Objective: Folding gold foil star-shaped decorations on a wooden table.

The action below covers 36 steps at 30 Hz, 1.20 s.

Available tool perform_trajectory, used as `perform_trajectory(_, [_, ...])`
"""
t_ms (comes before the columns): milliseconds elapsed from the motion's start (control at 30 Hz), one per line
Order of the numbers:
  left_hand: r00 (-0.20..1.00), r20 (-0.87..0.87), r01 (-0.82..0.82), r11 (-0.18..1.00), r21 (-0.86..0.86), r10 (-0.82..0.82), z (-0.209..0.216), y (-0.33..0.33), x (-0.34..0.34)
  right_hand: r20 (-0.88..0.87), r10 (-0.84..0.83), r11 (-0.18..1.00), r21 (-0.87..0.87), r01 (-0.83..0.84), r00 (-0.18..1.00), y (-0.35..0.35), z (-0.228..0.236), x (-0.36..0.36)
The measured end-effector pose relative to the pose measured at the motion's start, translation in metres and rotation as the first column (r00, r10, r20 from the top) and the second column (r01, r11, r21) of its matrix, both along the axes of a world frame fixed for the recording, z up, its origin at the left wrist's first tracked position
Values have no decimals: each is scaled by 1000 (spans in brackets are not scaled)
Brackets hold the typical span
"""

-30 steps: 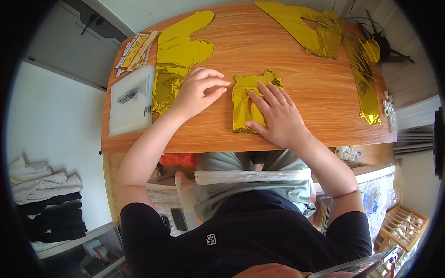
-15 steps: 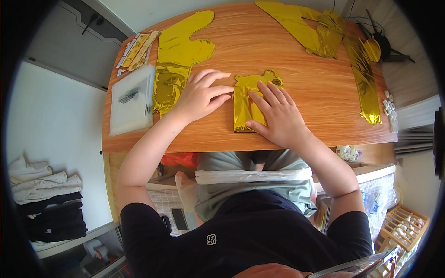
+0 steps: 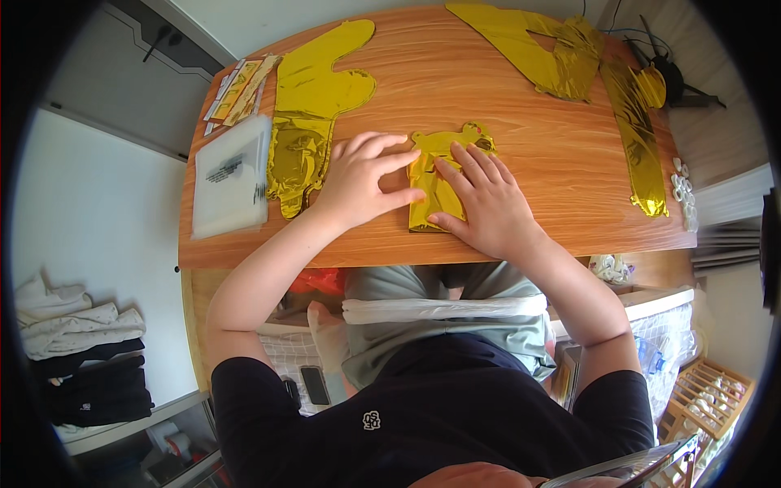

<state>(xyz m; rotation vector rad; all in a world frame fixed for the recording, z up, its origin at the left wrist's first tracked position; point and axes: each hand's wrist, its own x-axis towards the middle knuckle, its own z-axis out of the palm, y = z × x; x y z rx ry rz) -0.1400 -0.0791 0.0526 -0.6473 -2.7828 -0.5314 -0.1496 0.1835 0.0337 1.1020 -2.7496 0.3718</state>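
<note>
A small folded gold foil balloon (image 3: 423, 207) lies on the wooden table near its front edge. Across its right part rests my right hand (image 3: 495, 210), flat with the fingers stretched out, pressing on the foil. My left hand (image 3: 351, 185) is at the folded balloon's left edge, fingers apart, with the fingertips touching or just over the foil. Left of that hand a larger gold foil balloon (image 3: 321, 85) lies flat, its near part crinkled and partly behind the hand.
Clear plastic bags (image 3: 230, 183) are stacked at the left, below printed paper strips (image 3: 240, 91). Flat gold foil balloons (image 3: 508, 45) lie at the far right, with another long one (image 3: 641, 154) nearer. Small white rolls (image 3: 684, 195) line the table's right edge (image 3: 679, 241).
My left hand has moved slightly nearer and to the right, and its fingers now reach the folded balloon's edge. My right hand stays in place on the foil.
</note>
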Motion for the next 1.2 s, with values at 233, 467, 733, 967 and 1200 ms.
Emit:
perform_trajectory(233, [995,103,23,987,-158,-7,0,-6,5,-9,2,1000,-1,-2,1000,0,1,1])
perform_trajectory(467, [982,187,65,946,-317,-5,19,-5,3,4,7,1000,-10,-7,1000,1,2,0])
perform_trajectory(733, [929,365,109,894,-435,64,37,4,6,9,2,1000,-2,-2,1000,1,0,-1])
perform_trajectory(967, [943,-49,329,897,295,-330,-2,40,-2,7,3,1000,-2,-3,1000,1,-1,0])
perform_trajectory(1200, [964,68,259,966,-17,-257,-25,50,4,155,16,995,-99,-1,988,4,3,-7])
